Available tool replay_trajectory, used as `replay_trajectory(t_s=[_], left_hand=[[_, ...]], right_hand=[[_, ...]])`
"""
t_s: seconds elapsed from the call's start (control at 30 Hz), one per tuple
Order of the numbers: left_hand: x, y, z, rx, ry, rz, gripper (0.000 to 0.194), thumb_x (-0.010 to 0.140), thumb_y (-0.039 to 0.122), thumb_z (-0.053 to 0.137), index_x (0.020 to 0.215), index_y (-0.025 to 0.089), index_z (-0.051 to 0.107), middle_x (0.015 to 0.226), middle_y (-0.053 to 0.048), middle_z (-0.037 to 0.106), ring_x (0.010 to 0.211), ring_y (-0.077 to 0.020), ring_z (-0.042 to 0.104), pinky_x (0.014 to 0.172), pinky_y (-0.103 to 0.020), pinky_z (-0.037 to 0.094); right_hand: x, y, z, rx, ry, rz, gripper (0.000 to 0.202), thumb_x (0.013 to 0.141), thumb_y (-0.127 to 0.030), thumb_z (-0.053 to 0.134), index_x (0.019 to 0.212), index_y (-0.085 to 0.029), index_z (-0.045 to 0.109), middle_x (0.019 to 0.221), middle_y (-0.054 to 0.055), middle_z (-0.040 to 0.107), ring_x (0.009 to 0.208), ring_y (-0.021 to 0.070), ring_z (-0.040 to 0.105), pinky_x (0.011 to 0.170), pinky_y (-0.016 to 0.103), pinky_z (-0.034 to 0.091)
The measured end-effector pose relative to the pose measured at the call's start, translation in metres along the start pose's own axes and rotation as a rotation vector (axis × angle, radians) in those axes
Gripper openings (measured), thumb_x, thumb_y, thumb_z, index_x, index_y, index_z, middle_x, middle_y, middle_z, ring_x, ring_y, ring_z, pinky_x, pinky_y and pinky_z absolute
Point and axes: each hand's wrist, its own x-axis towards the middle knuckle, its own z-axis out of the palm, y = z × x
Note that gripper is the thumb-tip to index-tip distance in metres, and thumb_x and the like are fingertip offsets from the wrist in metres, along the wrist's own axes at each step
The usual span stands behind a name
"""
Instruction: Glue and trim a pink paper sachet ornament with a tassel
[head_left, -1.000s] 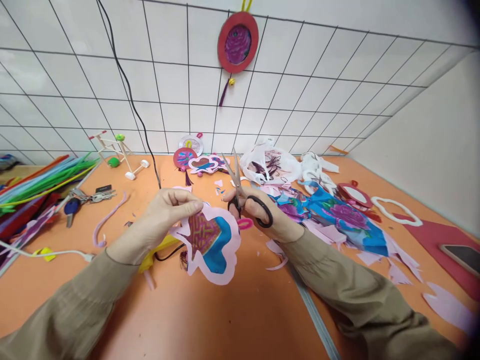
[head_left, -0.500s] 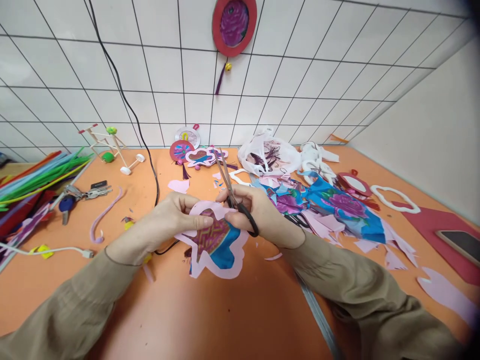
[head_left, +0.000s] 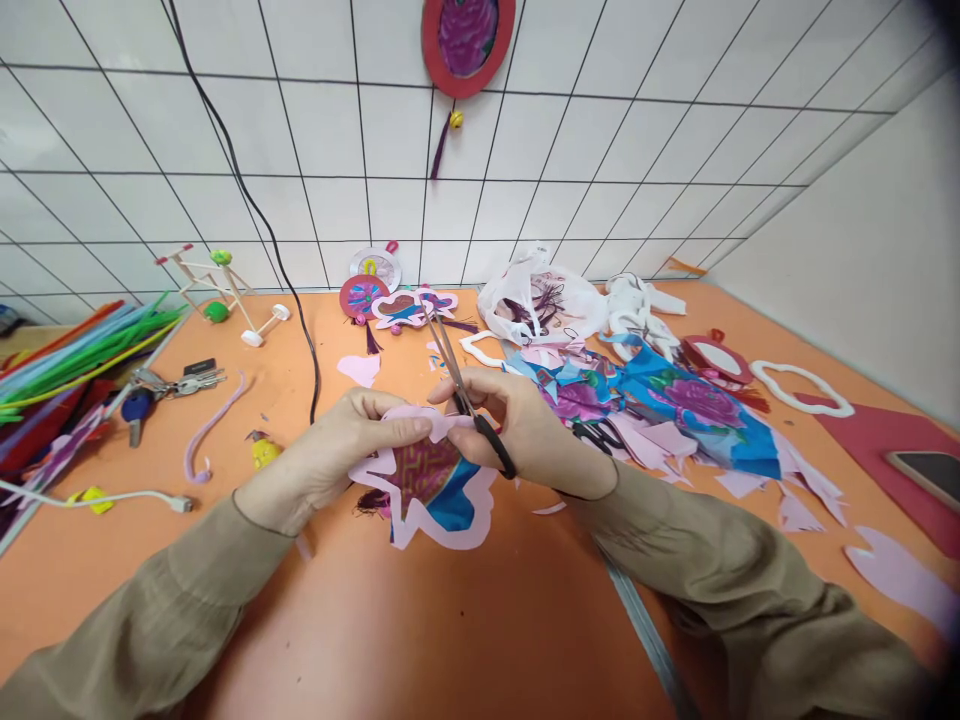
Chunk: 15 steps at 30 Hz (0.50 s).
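A pink paper shape (head_left: 474,528) with patterned purple and blue fabric in its middle hangs between my hands above the orange table. My left hand (head_left: 352,440) pinches its upper left edge, thumb on the front. Black-handled scissors (head_left: 491,442) rest in my right hand (head_left: 517,425), their blades pointing up and away, slightly apart. The thumb and fingertips of that hand also touch the paper's upper right edge. Dark tassel threads (head_left: 371,503) show beside the shape's lower left.
Pink scraps (head_left: 645,440) and blue floral fabric (head_left: 697,405) lie on the right, near a white plastic bag (head_left: 555,300). Keys (head_left: 191,382) and colourful pipe cleaners (head_left: 75,360) are on the left. A black cable (head_left: 259,205) runs down the wall.
The paper shape has tilted and shifted slightly, with its upper edge folded more toward me. My left hand has moved slightly right, and more of the yellow item beside it shows.
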Motion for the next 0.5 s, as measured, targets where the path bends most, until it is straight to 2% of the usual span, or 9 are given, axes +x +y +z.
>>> replay_trajectory(t_s=[0.1, 0.27, 0.4, 0.5], left_hand=[[0.001, -0.003, -0.005, 0.020, 0.008, 0.002, 0.029, 0.066, 0.037, 0.079, 0.056, 0.012, 0.069, 0.046, -0.001, 0.060, 0.038, -0.0063, 0.046, 0.038, -0.017, 0.031], [0.001, -0.002, -0.005, -0.012, -0.057, 0.014, 0.032, 0.069, 0.038, 0.077, 0.054, 0.012, 0.068, 0.047, -0.001, 0.059, 0.039, -0.0065, 0.047, 0.039, -0.017, 0.032], [0.000, 0.001, -0.006, 0.020, -0.037, 0.056, 0.029, 0.069, 0.037, 0.077, 0.056, 0.012, 0.070, 0.049, -0.002, 0.060, 0.042, -0.0080, 0.050, 0.041, -0.018, 0.036], [-0.001, 0.002, -0.011, 0.090, -0.013, 0.083, 0.029, 0.073, 0.036, 0.075, 0.058, 0.012, 0.069, 0.051, -0.001, 0.060, 0.045, -0.0084, 0.051, 0.043, -0.019, 0.037]], right_hand=[[0.001, -0.002, 0.000, 0.020, -0.009, 0.017, 0.024, 0.064, -0.008, 0.055, 0.086, -0.015, 0.061, 0.065, -0.003, 0.051, 0.059, 0.0083, 0.045, 0.053, 0.021, 0.038], [0.001, -0.002, 0.000, 0.043, 0.000, 0.004, 0.020, 0.066, -0.010, 0.058, 0.085, -0.015, 0.061, 0.064, -0.003, 0.049, 0.059, 0.0088, 0.044, 0.055, 0.022, 0.039], [0.002, -0.001, -0.007, 0.138, -0.046, 0.056, 0.023, 0.071, -0.021, 0.068, 0.091, -0.015, 0.059, 0.067, -0.003, 0.052, 0.058, 0.0080, 0.047, 0.053, 0.021, 0.039], [0.005, 0.002, -0.018, 0.234, -0.057, 0.099, 0.034, 0.074, -0.035, 0.072, 0.097, -0.015, 0.058, 0.068, -0.002, 0.055, 0.057, 0.0084, 0.049, 0.054, 0.022, 0.040]])
